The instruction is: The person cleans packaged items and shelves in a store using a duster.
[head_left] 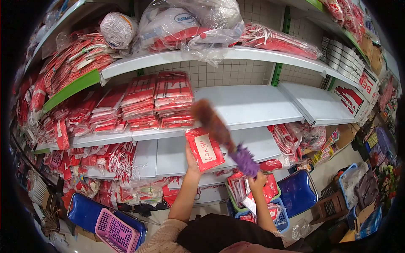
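My left hand [193, 162] is closed on a flat red packet [216, 152] in clear plastic, held up in front of the middle shelf. A white label [205, 148] on it reads "60 x 90". Gripped in my right hand [257, 182] is a duster [246, 159], purple and fluffy near the hand and brown toward its far end. Its brown end is blurred and reaches up and left, in front of the packet's upper right side. Stacks of similar red packets [173, 97] lie on the middle shelf to the left.
The white middle shelf [249, 103] spans the view. Above are plastic-wrapped bundles [190, 27] and a ball of white twine [118, 30]. Below right stand a green-rimmed basket [276, 195] of red packets and a blue chair [298, 192]. A pink basket [116, 232] is lower left.
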Demonstrator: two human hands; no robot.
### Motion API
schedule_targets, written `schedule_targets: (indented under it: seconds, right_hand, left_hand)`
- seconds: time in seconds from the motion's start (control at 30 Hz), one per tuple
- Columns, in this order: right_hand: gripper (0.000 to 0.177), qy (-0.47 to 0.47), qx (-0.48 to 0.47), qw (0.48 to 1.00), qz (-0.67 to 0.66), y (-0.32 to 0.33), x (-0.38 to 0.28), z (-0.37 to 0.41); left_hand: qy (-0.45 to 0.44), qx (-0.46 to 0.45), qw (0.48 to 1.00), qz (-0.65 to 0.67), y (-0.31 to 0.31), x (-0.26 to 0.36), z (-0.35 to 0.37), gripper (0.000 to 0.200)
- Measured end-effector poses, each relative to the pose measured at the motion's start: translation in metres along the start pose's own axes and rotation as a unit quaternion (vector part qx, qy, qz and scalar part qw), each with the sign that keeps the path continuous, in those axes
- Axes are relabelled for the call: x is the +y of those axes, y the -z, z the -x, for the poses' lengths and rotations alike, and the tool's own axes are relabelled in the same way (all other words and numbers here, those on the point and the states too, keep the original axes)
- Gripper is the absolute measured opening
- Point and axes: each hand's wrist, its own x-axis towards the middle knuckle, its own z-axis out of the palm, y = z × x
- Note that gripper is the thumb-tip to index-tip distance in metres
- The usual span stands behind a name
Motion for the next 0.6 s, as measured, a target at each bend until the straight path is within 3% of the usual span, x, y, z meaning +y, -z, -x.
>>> schedule_targets:
  seconds: [0.03, 0.13, 0.23, 0.27, 0.3, 0.4, 0.47, 0.6]
  right_hand:
    - [0.026, 0.045, -0.014, 0.999, -0.006, 0.003, -0.006, -0.004]
    - [0.030, 0.152, -0.061, 0.986, 0.030, 0.013, -0.028, -0.016]
    - [0.032, 0.058, -0.013, 0.998, -0.033, 0.001, -0.023, -0.011]
    - [0.031, 0.007, -0.008, 1.000, -0.024, 0.001, -0.023, -0.015]
    - [0.031, -0.045, -0.005, 0.999, -0.013, 0.003, -0.021, -0.021]
    - [0.028, -0.187, -0.013, 0.981, 0.049, 0.020, -0.043, -0.068]
    - [0.033, -0.112, 0.032, 0.992, 0.053, 0.021, -0.045, -0.102]
    - [0.046, -0.105, -0.048, 0.977, 0.177, 0.025, -0.073, -0.169]
  left_hand:
    - [-0.011, 0.076, 0.997, 0.030, -0.028, -0.009, -0.004, 0.074]
    - [0.026, 0.031, 0.999, -0.020, -0.024, -0.006, 0.004, 0.073]
    - [-0.014, -0.006, 0.999, 0.031, -0.024, -0.006, 0.007, 0.074]
    - [-0.061, 0.086, 0.992, -0.074, -0.060, -0.008, 0.007, 0.073]
    - [0.005, 0.068, 0.995, -0.072, -0.031, 0.000, 0.014, 0.073]
    - [0.029, 0.052, 0.998, -0.034, -0.057, 0.000, 0.017, 0.074]
    - [0.028, 0.052, 0.998, -0.025, -0.053, 0.000, 0.016, 0.075]
    - [0.033, 0.077, 0.995, -0.052, -0.059, -0.004, 0.017, 0.076]
